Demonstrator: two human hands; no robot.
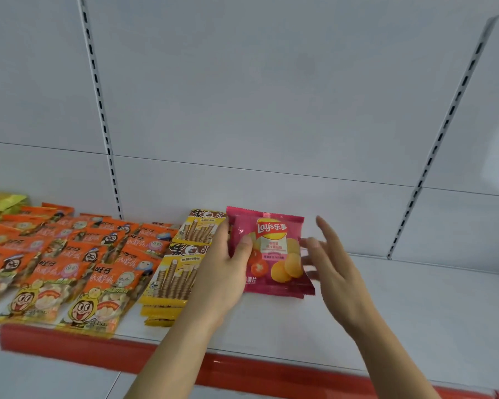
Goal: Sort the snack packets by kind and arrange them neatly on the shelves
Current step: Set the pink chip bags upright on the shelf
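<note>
A pink Lay's chip packet lies flat on the white shelf, apparently on top of another pink packet. My left hand rests on the packet's left edge, thumb on its face. My right hand hovers at the packet's right edge with fingers spread, fingertips touching or almost touching it. Left of the chips lie yellow wafer-roll packets in two stacks. Further left are rows of orange packets with cartoon faces.
Yellow-green packets sit at the far left back. The shelf has a red front strip and a white back panel with slotted uprights. The shelf surface right of the chips is bare.
</note>
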